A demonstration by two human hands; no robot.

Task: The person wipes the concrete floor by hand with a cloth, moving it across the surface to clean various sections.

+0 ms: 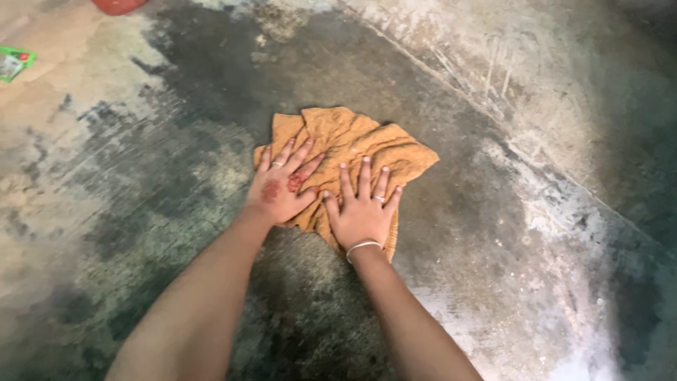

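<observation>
A crumpled orange-brown cloth point(352, 141) lies on a dark, wet-looking concrete floor point(176, 141). My left hand point(281, 187) presses flat on the cloth's left part, fingers spread, with a ring and a red-brown stain on its back. My right hand point(362, 212) lies flat on the cloth's near edge, fingers spread, with a ring and a thin silver bracelet at the wrist. Both palms rest on top of the cloth; neither hand grips it.
A small green packet point(14, 62) lies at the far left edge. A red object point(116, 5) shows at the top edge. A pale, worn strip of floor point(550, 183) runs diagonally at the right.
</observation>
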